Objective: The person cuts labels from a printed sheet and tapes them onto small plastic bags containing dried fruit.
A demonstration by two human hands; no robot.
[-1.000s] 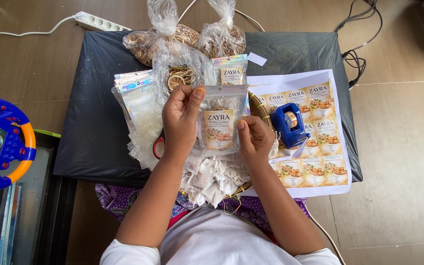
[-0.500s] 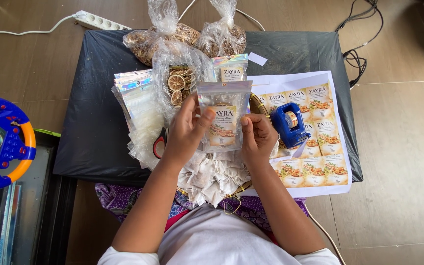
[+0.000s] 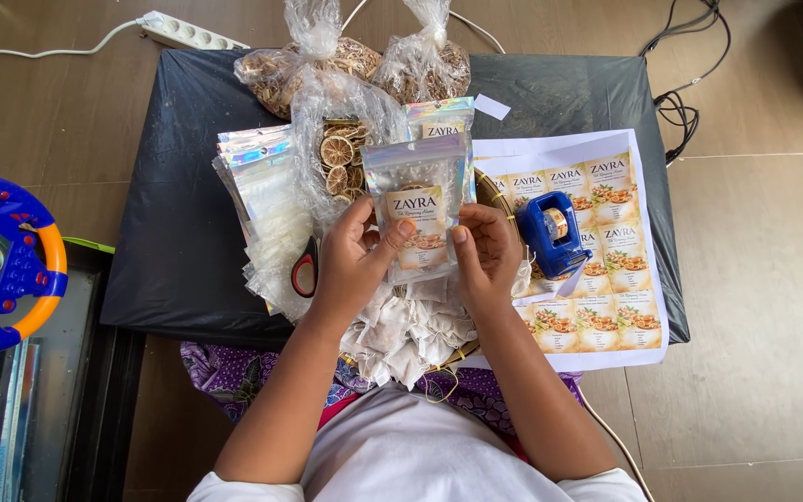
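Labelled clear pouch (image 3: 417, 212) upright between left hand (image 3: 350, 265) and right hand (image 3: 487, 256); fingers of both gripping its sides

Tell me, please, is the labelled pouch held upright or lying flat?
Upright: both hands hold the pouch up, label facing the camera.

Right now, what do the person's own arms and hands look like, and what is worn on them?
Both forearms are bare down to the wrists. The left hand and the right hand wear no gloves, and no ring, watch or bracelet shows. Short white sleeves of a white shirt cover only the upper arms. The nails look short and unpainted.
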